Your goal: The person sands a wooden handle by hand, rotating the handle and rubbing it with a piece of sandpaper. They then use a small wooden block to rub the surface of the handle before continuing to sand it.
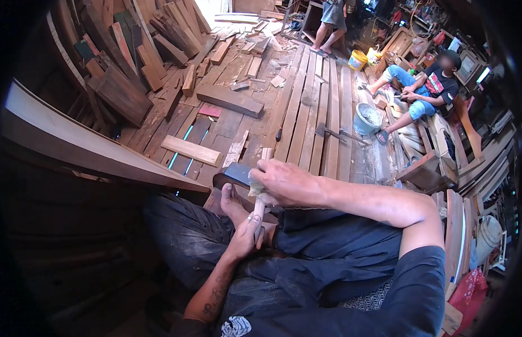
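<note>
Above my lap, a slim pale wooden stick [260, 209] points away from me, slightly tilted. My left hand [247, 237] is closed around its near end. Farther up, my right hand [286, 184] wraps over the stick and pinches a pale yellowish folded piece [254, 190] against it; this could be sandpaper, but its kind is not certain. The stick's far end [267, 153] shows past my right knuckles. Just left of that hand lies a dark block [236, 173], with my bare foot [233, 205] beside it.
A light board [192, 150] and a thick dark plank [230, 100] lie ahead on the slatted floor. A hammer-like tool [331, 132] lies near a grey bucket [367, 118]. One person sits at the right; another stands at the back. Timber [123, 92] leans at left.
</note>
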A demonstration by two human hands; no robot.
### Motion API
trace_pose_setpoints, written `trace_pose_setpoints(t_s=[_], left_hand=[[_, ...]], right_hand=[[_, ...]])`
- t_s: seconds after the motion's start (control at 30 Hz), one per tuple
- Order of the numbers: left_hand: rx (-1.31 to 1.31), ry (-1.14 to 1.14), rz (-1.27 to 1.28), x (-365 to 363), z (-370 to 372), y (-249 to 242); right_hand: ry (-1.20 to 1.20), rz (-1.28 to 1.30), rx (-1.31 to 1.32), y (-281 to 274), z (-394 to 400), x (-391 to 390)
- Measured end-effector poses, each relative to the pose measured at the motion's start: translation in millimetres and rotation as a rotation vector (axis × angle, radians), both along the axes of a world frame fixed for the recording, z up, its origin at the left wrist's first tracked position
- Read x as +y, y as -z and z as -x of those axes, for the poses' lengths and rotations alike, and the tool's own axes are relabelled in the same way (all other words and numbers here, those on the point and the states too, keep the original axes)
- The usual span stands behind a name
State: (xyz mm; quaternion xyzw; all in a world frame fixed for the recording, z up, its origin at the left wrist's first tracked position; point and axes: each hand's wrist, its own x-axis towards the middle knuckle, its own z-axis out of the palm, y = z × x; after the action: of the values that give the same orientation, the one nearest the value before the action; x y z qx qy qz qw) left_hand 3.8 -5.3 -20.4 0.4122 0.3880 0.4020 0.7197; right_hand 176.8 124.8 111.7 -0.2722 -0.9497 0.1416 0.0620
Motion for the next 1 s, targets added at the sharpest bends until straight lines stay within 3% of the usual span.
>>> trace_pose_setpoints(t_s=[0.23, 0.5, 0.7, 0.77, 0.9, 0.93, 1.0], left_hand=[[-0.024, -0.003, -0.012, -0.9, 1.0, 5.3], [-0.053, 0.017, 0.011, -0.1, -0.3, 2.2], [0.053, 0.055, -0.039, -4.9, -3.1, -6.6], [0.023, 0.036, -0.088, -4.9, -4.8, 11.5], [-0.017, -0.034, -0.105, -4.6, -10.8, 18.4], [0.0, -0.023, -0.095, -3.6, -10.7, 13.1], [0.037, 0.002, -0.077, -3.5, -6.8, 1.8]], right_hand=[[-0.023, 0.031, -0.113, -1.7, 7.4, -4.4], [0.127, -0.255, -0.007, -4.6, -13.1, 28.8], [-0.131, 0.037, -0.112, -2.6, 4.5, -10.6], [-0.216, 0.063, -0.127, -4.0, 9.5, -19.2], [-0.075, 0.0, -0.121, -2.8, 2.7, -1.4], [-0.048, -0.126, -0.07, 3.0, -0.3, 13.7], [0.058, -0.092, 0.022, -0.7, -14.3, 39.3]])
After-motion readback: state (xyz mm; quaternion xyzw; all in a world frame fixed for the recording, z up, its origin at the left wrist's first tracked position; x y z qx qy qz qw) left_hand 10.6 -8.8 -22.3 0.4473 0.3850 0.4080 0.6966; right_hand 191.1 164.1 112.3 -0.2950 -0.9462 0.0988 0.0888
